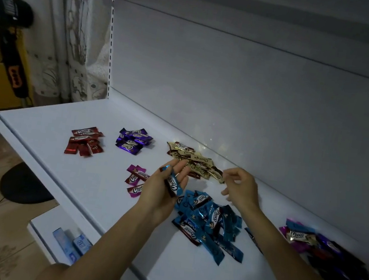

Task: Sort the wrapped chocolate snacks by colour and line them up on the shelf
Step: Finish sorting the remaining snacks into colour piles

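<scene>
Wrapped snacks lie in colour groups on the white shelf [44, 134]: red [85, 141], dark purple [133, 141], gold [195, 164], magenta [136, 179] and blue [208, 222]. A mixed, unsorted heap [329, 252] sits at the right. My left hand [163, 191] is palm up over the shelf's middle, with a blue snack [172, 182] lying across its fingers and the thumb against it. My right hand [240, 188] hovers with loosely curled fingers between the gold and blue groups and holds nothing.
The shelf's back panel [256, 90] rises right behind the gold group. A lower shelf [48, 227] with blue boxes [72, 242] shows below the front edge. A standing fan [13, 20] and a patterned curtain [74, 41] are at the left, over a tiled floor.
</scene>
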`<state>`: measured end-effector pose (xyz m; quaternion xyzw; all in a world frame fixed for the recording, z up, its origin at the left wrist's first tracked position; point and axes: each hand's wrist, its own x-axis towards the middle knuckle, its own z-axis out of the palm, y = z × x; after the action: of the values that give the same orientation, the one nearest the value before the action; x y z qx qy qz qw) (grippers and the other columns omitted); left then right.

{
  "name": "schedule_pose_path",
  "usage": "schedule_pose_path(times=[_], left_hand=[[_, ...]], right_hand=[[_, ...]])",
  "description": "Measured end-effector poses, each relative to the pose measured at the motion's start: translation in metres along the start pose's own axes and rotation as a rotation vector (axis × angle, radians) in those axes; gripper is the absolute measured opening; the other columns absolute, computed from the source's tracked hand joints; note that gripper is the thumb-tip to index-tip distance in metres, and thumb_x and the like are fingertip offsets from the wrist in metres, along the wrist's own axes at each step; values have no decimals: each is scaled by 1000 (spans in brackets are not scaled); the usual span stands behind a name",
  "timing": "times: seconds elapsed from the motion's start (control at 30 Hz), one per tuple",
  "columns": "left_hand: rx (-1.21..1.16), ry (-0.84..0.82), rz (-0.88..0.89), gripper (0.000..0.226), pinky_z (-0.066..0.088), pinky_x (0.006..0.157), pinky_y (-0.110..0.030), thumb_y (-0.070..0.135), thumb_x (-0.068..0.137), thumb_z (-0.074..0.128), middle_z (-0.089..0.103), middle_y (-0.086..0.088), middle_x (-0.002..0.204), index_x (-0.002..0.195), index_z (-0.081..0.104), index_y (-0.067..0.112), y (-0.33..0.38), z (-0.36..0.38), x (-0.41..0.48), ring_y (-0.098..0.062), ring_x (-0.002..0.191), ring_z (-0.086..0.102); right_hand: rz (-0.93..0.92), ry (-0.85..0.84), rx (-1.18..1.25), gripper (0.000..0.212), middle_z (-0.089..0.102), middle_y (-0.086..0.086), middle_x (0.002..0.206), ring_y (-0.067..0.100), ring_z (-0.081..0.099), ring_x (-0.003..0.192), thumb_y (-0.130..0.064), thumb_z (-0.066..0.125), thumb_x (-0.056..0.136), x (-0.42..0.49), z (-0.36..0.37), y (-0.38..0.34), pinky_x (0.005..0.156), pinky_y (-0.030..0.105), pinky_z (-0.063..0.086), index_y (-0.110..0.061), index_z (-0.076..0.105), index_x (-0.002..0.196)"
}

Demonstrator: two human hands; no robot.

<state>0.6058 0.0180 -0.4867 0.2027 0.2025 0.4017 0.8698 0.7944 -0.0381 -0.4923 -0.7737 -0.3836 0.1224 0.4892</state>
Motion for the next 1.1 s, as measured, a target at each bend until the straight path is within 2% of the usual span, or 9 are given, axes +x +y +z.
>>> schedule_pose_path(times=[0.17,0.3,0.4,0.5,0.57,0.77,0.87,1.0,1.1], left_hand=[[299,-148,88,31,47,95,-31,13,103,31,67,1,121,119,58,15,-20,23,-16,-14,118,58],[448,-198,146,29,51,88,-21,17,104,34,65,4,122,117,60,19,-50,27,-34,-10,114,61],[977,-286,370,46,43,93,-11,48,96,47,49,20,133,138,41,31,-60,15,-45,3,120,48],[1760,-329,613,94,14,117,-41,65,77,63,17,5,159,151,18,30,-69,-10,-40,-17,146,13],[2046,-293,486,103,-1,116,-55,70,72,63,-1,2,162,152,10,32,-73,-20,-37,-26,148,-9],[2112,-275,330,94,6,114,-61,66,75,63,17,2,159,150,21,28,-65,-8,-32,-27,148,5],[2077,-283,534,80,10,117,-51,56,84,61,26,1,157,149,28,23,-67,3,-42,-24,146,14],[1823,-530,789,46,26,104,-19,24,95,56,47,-6,141,138,47,12,-106,23,-61,-22,130,41],[1964,-674,691,56,14,115,-32,33,98,48,30,-13,154,147,33,10,-165,43,-63,-30,142,23]], right_hand=[[-157,-382,178,12,70,-6,76,1,65,69,-29,65,86,-56,-4,-41,61,10,47,-17,69,83],[-145,-350,230,5,69,-2,79,3,66,75,-12,65,86,-82,-13,-37,64,10,47,-15,66,82],[-157,-262,146,11,69,-8,75,5,66,73,-9,64,87,-92,-29,-19,62,12,48,-18,66,81],[-276,-131,-187,5,63,-4,86,10,58,81,-15,68,85,-95,-43,6,72,15,45,-17,71,88],[-304,-155,-366,16,57,0,94,13,52,90,-22,68,85,-95,-46,22,81,25,43,-15,73,98],[-288,-56,-348,30,50,-4,97,12,49,92,-31,70,82,-97,-47,38,78,27,45,-19,66,110],[-325,30,-319,15,53,-4,92,15,53,89,-26,68,85,-102,-71,46,73,29,45,-17,68,96],[-279,187,-410,7,61,2,85,25,56,85,-15,70,82,-122,-126,76,76,33,43,-9,68,79],[-267,248,-538,13,63,8,90,29,58,86,-15,73,80,-144,-161,97,75,40,47,-6,68,88]])
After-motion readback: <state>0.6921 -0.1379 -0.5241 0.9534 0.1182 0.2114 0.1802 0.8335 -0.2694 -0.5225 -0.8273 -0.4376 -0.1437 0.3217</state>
